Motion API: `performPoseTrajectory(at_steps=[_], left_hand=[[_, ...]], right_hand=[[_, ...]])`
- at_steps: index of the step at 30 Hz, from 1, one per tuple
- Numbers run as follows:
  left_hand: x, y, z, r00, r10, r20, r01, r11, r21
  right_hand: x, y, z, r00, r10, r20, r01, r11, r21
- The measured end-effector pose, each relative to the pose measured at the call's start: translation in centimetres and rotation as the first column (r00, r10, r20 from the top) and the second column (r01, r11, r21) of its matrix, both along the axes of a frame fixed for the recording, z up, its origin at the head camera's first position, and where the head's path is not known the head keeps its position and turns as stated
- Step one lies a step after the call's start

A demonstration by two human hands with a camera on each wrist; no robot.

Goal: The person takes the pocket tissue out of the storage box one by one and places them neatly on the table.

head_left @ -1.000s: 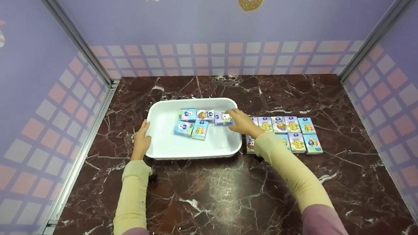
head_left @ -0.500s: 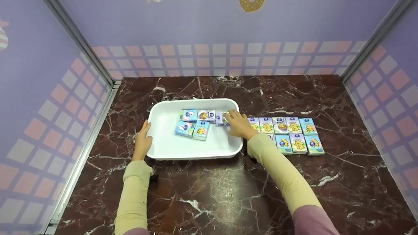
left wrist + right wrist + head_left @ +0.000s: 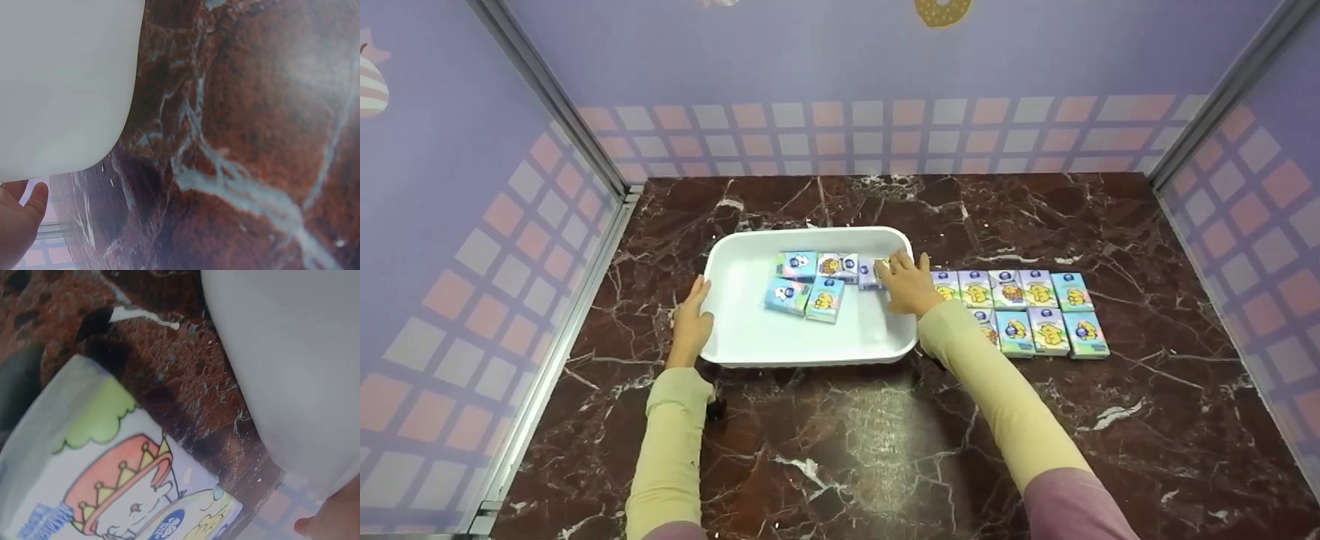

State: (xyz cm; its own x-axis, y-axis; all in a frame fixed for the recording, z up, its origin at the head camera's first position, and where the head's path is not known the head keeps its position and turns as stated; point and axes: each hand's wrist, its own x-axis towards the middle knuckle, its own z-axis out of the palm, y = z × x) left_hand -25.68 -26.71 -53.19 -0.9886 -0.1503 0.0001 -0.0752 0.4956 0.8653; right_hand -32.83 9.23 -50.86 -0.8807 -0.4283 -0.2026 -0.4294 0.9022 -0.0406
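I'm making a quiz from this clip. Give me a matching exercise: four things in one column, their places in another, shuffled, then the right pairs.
Things:
1. left hand
2. right hand
3. tray
4. two rows of packs

Places:
A. on the marble, right of the tray
B. on the tray's left rim
C. between the two hands
D. on a pack at the tray's right end

Pairs: 1-B, 2-D, 3-C, 4-A
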Motion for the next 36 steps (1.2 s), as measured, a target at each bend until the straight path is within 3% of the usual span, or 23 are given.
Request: performPoseTrajectory(at_steps=[10, 20, 27, 36], left_hand=[[0.0, 0.1, 0.0, 1.0, 0.0, -0.003, 0.0, 1.0, -0.013], [-0.1, 0.1, 0.1, 1.0, 0.019, 0.001, -0.019, 0.999, -0.032], [-0.1, 0.2, 0.0, 1.0, 0.012, -0.003, -0.012, 1.0, -0.022], [-0.1, 0.1, 0.0, 1.0, 0.01, -0.024, -0.012, 0.998, -0.055]], right_hand=[[0.2, 0.0, -0.5, 0.994, 0.053, -0.091, -0.052, 0.999, 0.006], [0.6, -0.1, -1.0, 0.96, 0.151, -0.234, -0.15, 0.988, 0.024], [0.7, -0.3, -1.1, 0.972, 0.127, -0.196, -0.103, 0.986, 0.127], [0.6, -0.4, -1.1, 0.975, 0.098, -0.197, -0.081, 0.993, 0.089]])
